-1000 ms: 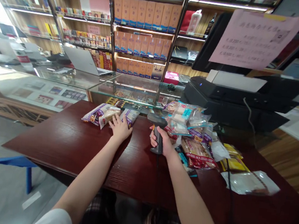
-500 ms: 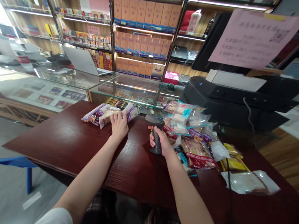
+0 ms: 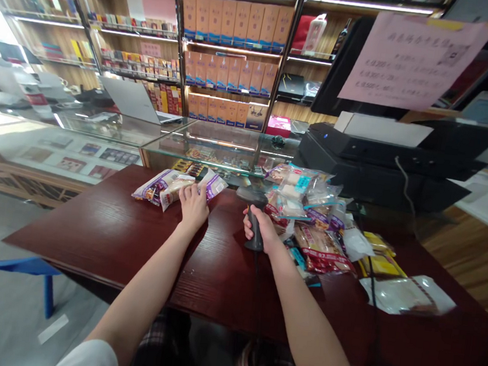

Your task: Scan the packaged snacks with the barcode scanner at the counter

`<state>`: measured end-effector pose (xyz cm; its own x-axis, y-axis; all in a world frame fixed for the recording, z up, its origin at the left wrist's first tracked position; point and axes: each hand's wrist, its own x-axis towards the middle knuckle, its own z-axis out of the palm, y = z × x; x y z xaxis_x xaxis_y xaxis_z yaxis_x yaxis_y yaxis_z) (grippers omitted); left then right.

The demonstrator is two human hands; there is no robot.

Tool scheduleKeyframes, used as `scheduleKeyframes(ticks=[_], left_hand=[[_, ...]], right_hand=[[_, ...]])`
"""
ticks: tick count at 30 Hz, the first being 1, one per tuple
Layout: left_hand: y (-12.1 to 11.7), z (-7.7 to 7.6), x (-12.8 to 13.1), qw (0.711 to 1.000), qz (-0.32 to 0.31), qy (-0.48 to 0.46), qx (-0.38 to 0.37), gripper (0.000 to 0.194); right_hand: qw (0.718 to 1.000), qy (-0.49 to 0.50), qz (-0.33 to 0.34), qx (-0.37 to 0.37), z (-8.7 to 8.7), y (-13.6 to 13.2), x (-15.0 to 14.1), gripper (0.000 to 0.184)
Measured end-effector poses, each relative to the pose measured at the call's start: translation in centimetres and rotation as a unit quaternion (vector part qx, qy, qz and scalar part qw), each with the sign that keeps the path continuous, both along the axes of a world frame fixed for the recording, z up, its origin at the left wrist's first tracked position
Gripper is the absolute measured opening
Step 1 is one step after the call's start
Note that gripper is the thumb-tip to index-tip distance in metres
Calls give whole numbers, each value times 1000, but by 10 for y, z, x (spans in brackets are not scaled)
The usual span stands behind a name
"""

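Across the dark-red wood-grain counter (image 3: 88,236), left hand (image 3: 192,206) lying nearly flat, fingers lightly spread, pressing a glossy plastic-wrapped pastry packet (image 3: 177,190) to pin it; right hand (image 3: 263,229), fingers curled round the black plastic grip of a handheld barcode scanner (image 3: 257,225) for firm control. Beyond, a crinkled heap of snack packets (image 3: 306,213), then a glass display case (image 3: 217,145).

Black barcode scanner (image 3: 251,194); dark red wood-grain counter (image 3: 88,236); blue stool (image 3: 18,265); pink notice (image 3: 412,61).
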<state>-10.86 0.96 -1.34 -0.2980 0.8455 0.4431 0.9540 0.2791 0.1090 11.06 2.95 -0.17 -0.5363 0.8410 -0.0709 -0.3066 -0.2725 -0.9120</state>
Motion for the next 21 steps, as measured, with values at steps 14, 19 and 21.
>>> scheduleKeyframes(ticks=[14, 19, 21], left_hand=[[-6, 6, -8, 997, 72, -10, 35, 72], [-5, 4, -11, 998, 66, 17, -8, 61], [-4, 7, -8, 999, 25, 25, -11, 64]], right_hand=[[1000, 22, -2, 2, 2, -2, 0, 45], [1000, 21, 1, -3, 2, -3, 0, 44], [1000, 20, 1, -3, 2, -2, 0, 45]])
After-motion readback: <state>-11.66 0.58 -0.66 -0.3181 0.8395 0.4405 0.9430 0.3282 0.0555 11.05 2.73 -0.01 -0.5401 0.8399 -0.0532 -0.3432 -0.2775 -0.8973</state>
